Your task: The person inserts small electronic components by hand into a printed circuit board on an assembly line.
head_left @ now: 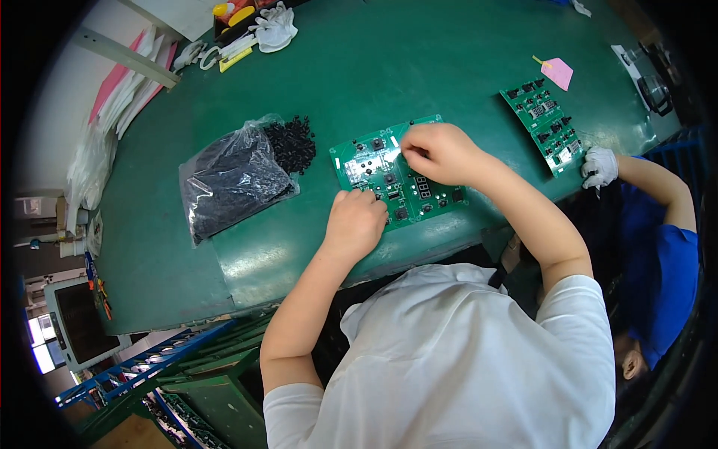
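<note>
Green covers the whole table (464, 45) in front of you, and one green circuit board (374, 168) lies flat on it near the front edge, right under your two hands. Your left hand (357, 223) rests on the board's near left corner with its fingers curled under; whether it pinches anything there, you cannot tell from this view. Your right hand (440, 153) sits over the board's far right part, fingertips drawn together and pressed down at the surface, but what they hold, if anything, is too small to make out. Several black caps already stand on the board.

Just left of the board lies one clear plastic bag (233, 179) full of small black parts, and one loose heap of the same black parts (292, 142) spills from its mouth, close to the board's left edge.

Well to your right, a second circuit board (544, 123) lies tilted on the table, and another person's gloved hand (600, 166) touches its near end. One pink tag (558, 72) lies beyond it.
</note>
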The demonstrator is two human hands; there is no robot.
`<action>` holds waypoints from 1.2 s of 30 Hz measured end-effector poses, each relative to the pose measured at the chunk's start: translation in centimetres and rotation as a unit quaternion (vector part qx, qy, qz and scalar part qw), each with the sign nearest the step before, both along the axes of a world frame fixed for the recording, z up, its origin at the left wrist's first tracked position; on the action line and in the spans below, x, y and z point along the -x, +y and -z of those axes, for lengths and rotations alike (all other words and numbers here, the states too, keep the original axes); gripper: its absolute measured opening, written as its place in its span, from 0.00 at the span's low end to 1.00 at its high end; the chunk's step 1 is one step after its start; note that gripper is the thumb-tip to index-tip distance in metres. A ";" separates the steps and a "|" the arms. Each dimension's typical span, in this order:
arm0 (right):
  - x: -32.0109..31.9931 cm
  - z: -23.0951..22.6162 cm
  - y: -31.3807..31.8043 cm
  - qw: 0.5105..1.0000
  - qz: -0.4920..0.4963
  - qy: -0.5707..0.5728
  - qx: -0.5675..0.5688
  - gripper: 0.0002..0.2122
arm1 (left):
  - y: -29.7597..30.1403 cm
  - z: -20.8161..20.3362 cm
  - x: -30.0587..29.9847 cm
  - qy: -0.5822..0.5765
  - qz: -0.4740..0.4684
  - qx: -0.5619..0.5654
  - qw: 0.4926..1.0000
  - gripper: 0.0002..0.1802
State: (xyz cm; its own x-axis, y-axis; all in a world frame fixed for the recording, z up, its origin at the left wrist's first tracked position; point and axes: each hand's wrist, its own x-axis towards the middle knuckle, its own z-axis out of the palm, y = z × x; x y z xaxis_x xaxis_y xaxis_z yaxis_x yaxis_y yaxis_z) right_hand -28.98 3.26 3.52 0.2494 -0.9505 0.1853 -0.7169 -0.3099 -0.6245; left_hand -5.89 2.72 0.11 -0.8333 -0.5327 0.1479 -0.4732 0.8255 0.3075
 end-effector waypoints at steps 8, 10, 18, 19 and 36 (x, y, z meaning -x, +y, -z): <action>-0.6 3.5 4.0 0.993 -0.038 0.101 0.049 0.03 | -0.5 0.3 0.5 0.000 -0.012 -0.035 0.999 0.02; -0.8 3.7 3.9 0.987 -0.046 0.152 0.040 0.03 | -0.2 0.3 0.6 0.011 -0.020 -0.032 0.999 0.02; -1.7 3.7 3.7 0.983 -0.034 0.178 0.038 0.04 | -0.6 -0.4 -1.3 0.083 -0.077 -0.058 0.992 0.01; -1.7 3.7 3.7 0.984 -0.029 0.172 0.032 0.04 | -0.4 -0.4 -1.4 0.080 -0.061 -0.048 0.994 0.01; -2.7 3.1 2.8 0.976 -0.022 0.218 -0.021 0.03 | 0.9 0.9 -0.8 0.042 -0.014 0.045 0.998 0.03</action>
State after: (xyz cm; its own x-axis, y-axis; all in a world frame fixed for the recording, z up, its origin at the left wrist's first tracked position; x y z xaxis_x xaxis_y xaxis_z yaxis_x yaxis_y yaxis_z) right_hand -26.32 6.02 0.37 0.3359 -0.9418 0.0139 -0.9038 -0.3264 -0.2769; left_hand -5.09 3.60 -0.82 -0.8005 -0.5377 0.2647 -0.4729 0.8380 0.2722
